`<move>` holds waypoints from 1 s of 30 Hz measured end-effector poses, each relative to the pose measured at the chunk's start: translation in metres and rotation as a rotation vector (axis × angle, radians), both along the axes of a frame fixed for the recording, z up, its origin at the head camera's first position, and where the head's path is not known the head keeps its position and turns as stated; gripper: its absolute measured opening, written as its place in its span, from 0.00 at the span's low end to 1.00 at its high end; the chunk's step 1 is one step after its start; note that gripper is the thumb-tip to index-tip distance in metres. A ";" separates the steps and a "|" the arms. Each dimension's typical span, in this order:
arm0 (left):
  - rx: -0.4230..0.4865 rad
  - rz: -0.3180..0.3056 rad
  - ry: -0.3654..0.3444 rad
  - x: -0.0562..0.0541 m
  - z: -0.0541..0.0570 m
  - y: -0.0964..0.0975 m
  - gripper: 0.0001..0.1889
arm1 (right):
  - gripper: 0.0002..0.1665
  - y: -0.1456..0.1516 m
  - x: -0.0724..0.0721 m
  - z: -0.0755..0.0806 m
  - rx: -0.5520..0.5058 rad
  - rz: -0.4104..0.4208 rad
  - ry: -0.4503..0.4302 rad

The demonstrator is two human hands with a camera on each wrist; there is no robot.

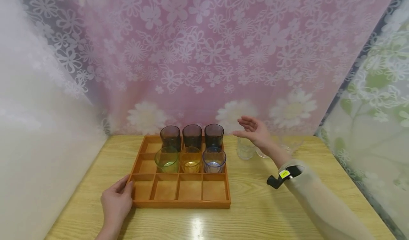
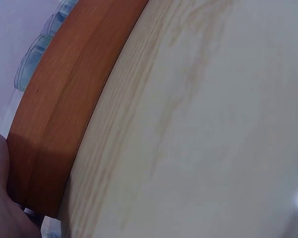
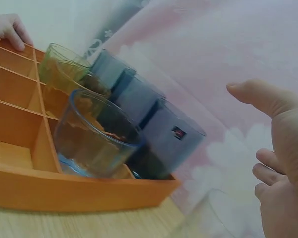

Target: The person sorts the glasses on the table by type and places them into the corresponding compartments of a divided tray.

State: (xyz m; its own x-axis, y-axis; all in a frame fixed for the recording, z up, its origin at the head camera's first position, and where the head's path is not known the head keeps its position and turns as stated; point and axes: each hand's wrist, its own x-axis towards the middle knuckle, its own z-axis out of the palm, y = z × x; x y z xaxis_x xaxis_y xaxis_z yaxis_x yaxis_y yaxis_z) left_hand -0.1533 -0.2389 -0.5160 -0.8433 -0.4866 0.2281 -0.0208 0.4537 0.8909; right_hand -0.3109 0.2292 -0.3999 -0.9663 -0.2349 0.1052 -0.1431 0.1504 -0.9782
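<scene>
My left hand (image 1: 116, 200) grips the left wall of a wooden divided tray (image 1: 182, 205) near its front corner, with fingers over the rim in the right wrist view. Three dark tinted glasses, one a dark glass (image 1: 214, 135) at the right end, stand in the tray's back row. In front of them, in the middle row, are a green glass (image 1: 166, 160), an amber glass (image 1: 190, 160) and a blue-rimmed glass (image 1: 214, 160). My right hand (image 1: 255, 131) hovers right of the tray, thumb apart from its loosely bent fingers, holding nothing. It overlaps clear glasses behind it.
A clear glass (image 1: 245, 150) stands on the table (image 1: 255, 190) just right of the tray, with more clear glass partly hidden behind my right forearm. A pink floral curtain (image 1: 198, 55) hangs along the table's back edge. The right wrist carries a black strap device (image 1: 276, 181).
</scene>
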 end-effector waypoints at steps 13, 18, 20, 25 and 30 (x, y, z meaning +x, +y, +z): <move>-0.001 0.021 -0.014 0.000 -0.002 -0.004 0.15 | 0.56 0.012 -0.009 -0.009 0.376 -0.098 -0.013; 0.000 0.022 -0.008 0.001 0.001 0.000 0.14 | 0.55 0.014 -0.006 -0.012 0.416 -0.092 -0.049; 0.001 0.022 -0.006 0.000 0.002 0.000 0.14 | 0.54 0.014 -0.004 -0.012 0.404 -0.091 -0.047; -0.001 0.022 0.000 -0.001 0.001 -0.001 0.14 | 0.53 0.013 0.005 -0.014 0.360 -0.087 -0.023; 0.000 0.024 0.004 -0.001 0.001 -0.001 0.14 | 0.57 0.010 0.013 -0.025 0.331 -0.110 0.008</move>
